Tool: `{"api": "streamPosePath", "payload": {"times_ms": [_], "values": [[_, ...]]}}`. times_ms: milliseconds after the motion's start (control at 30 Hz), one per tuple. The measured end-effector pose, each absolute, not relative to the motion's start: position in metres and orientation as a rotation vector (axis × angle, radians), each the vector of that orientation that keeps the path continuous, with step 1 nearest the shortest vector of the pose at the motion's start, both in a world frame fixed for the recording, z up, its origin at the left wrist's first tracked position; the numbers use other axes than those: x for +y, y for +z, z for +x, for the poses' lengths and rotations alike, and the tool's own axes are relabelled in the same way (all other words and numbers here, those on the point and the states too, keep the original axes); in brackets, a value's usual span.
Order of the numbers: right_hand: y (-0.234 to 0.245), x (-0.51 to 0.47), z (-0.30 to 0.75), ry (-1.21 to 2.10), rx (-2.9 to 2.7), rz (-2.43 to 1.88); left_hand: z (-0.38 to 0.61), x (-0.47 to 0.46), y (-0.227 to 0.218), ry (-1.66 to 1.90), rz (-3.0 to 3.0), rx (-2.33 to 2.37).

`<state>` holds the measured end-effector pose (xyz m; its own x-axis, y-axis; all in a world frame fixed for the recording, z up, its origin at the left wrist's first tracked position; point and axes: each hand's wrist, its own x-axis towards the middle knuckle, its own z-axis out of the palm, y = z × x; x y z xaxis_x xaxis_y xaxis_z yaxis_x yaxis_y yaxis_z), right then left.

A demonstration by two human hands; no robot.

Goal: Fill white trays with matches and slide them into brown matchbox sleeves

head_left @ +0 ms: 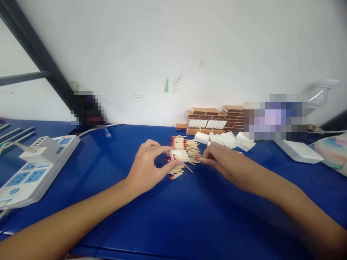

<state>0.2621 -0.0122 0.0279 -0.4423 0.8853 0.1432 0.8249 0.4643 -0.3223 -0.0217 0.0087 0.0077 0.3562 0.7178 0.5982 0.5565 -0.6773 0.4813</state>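
My left hand (148, 164) grips a small white matchbox tray (181, 155) between thumb and fingers, with a few red-tipped matches lying inside it. Beneath and around the tray spreads a pile of loose matches (191, 146) on the blue table. To the right of the tray, my right hand (219, 157) pinches a few matches (200, 159), their red heads pointing left. How many it holds is hard to make out. Several white matchbox trays (227, 139) lie just behind my right hand.
Brown matchboxes (211, 122) are stacked against the white wall, some with white ends showing. A power strip (35, 173) with a plugged-in adapter lies at left. On the right are a white box-like device (299, 151), a clear plastic bottle (321, 94) and a pastel-patterned object (332, 151).
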Motion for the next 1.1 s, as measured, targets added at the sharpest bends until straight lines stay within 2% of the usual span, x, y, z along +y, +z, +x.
{"api": "streamPosePath", "payload": {"times_ms": [167, 433, 1100], "values": [[0.039, -0.019, 0.245, 0.226, -2.336, -1.282, -0.018, 0.004, 0.004, 1.21, 2.468, 1.105], [0.028, -0.028, 0.22, 0.071, -2.391, -1.172, -0.013, -0.002, 0.004, 1.22, 2.455, 1.015], [0.036, -0.028, 0.226, 0.2, -2.301, -1.048, -0.019, 0.001, 0.006, 1.254, 2.297, 1.087]]}}
